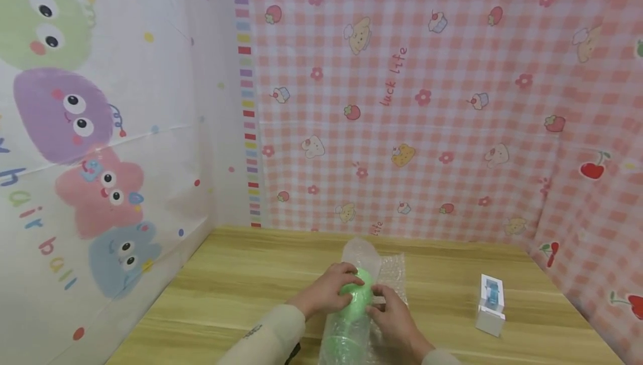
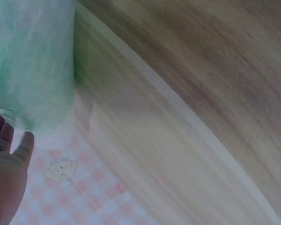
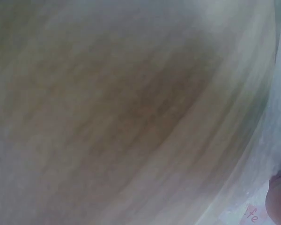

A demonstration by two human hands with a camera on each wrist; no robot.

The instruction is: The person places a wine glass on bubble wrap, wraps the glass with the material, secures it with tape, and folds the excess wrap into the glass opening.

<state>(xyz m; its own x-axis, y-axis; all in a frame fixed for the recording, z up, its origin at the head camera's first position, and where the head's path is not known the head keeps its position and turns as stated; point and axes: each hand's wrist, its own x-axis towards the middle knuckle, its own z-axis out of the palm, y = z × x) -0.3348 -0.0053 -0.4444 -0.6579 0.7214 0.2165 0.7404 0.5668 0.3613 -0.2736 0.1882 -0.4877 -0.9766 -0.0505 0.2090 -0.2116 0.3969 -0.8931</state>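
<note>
A bright green, rounded, elongated object (image 1: 359, 301) lies in clear bubble wrap (image 1: 393, 270) near the front of the table; its exact kind is blurred by the wrap. My left hand (image 1: 329, 291) grips its upper part, thumb on the near side and fingers curled over the top. On the other side, my right hand (image 1: 397, 317) pinches the wrap's edge beside the green object. The left wrist view shows the wrapped green object (image 2: 33, 70) with the left fingertips (image 2: 25, 143) right at its end. Only a fingertip (image 3: 278, 201) of the right hand shows in the right wrist view.
A small white box (image 1: 489, 320) with a blue item on its top stands on the right of the wooden table (image 1: 251, 275). Pink checked cloth (image 1: 427, 130) hangs behind the table, and a white printed sheet (image 1: 166, 186) hangs along the left.
</note>
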